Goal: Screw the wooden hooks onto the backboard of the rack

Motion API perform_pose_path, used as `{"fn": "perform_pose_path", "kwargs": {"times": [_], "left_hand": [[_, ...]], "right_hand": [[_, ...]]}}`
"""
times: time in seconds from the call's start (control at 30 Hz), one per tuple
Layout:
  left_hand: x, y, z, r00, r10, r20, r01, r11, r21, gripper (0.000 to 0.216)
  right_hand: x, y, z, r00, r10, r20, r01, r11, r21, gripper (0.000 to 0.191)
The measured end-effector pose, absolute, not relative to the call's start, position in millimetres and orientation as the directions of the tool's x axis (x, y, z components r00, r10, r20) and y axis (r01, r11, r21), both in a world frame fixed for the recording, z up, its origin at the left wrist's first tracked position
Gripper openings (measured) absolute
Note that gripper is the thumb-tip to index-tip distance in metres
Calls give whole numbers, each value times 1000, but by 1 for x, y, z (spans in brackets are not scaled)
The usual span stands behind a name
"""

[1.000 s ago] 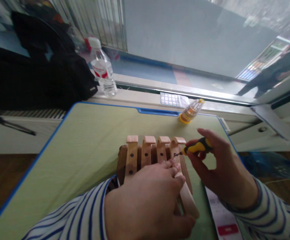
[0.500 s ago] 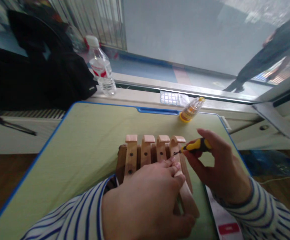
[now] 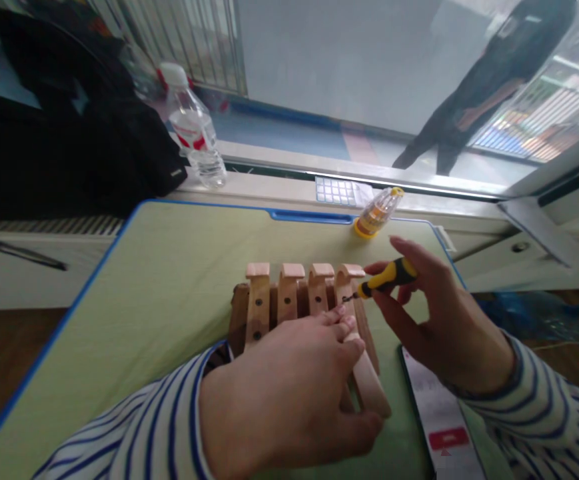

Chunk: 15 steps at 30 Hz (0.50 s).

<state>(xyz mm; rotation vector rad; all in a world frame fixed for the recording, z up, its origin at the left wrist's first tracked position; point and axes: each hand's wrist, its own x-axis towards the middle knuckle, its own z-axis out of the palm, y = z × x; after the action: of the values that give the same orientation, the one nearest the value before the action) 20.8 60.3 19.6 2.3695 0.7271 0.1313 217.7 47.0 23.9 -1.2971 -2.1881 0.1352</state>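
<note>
While the left hand [image 3: 279, 400] grips the wooden rack [image 3: 258, 310], the right hand [image 3: 449, 320] pinches a yellow screwdriver [image 3: 386, 279] whose tip needs seating on the end slat [image 3: 345, 283].

Screwdriver [image 3: 388, 277] in right hand [image 3: 442, 313], tip at wooden hook [image 3: 345, 280]

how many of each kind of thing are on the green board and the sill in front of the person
curved pale wooden hooks in a row: 4
yellow-and-black screwdriver: 1
clear plastic water bottle: 1
small amber bottle-shaped container with yellow cap: 1
white-screened smartphone: 1
total: 8
</note>
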Motion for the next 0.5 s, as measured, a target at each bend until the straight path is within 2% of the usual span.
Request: {"fn": "perform_pose_path", "kwargs": {"times": [0.27, 0.5], "left_hand": [[21, 59, 17, 844, 532, -66, 454, -644, 616, 47], [20, 59, 15, 839, 542, -54, 439, -614, 656, 41]], "right_hand": [[217, 48, 26, -433, 782, 449, 759, 585, -287, 72], [217, 50, 20, -414, 764, 495, 768, 585, -261, 63]]}}
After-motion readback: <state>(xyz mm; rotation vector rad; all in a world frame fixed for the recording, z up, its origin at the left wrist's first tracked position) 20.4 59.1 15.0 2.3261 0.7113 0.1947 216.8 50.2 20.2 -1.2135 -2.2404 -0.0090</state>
